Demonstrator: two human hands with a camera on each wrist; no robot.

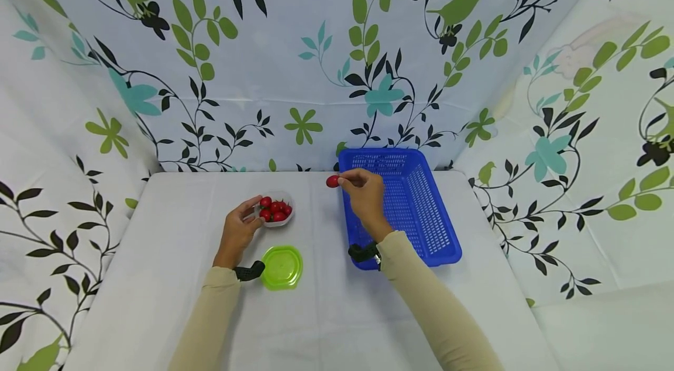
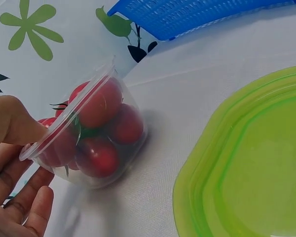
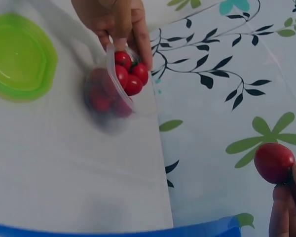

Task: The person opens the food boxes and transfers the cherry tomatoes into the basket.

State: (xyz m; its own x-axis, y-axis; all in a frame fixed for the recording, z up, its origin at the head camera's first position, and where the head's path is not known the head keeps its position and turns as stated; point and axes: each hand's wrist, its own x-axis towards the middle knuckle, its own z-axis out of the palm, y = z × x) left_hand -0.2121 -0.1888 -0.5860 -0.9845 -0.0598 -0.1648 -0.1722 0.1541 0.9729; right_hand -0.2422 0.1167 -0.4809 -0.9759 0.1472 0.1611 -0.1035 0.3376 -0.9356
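A clear plastic container (image 2: pixel 133 148) holds several red cherry tomatoes (image 1: pixel 275 209). My left hand (image 1: pixel 238 232) grips its rim, with the thumb over the edge and fingers outside, as the left wrist view shows. Between the thumb and fingertips of my right hand (image 1: pixel 367 198) is a single cherry tomato (image 3: pixel 275 163), pinched near its stem end. That hand is above the left edge of a blue plastic basket (image 1: pixel 447 248), with the tomato just outside the rim. A green lid (image 1: pixel 282 267) lies on the table near my left wrist.
White cloth covers the table (image 1: pixel 316 324). A patterned curtain (image 1: pixel 253 90) with leaves and birds hangs at the back and along both sides. The basket stands at the right, its far end close to the back curtain.
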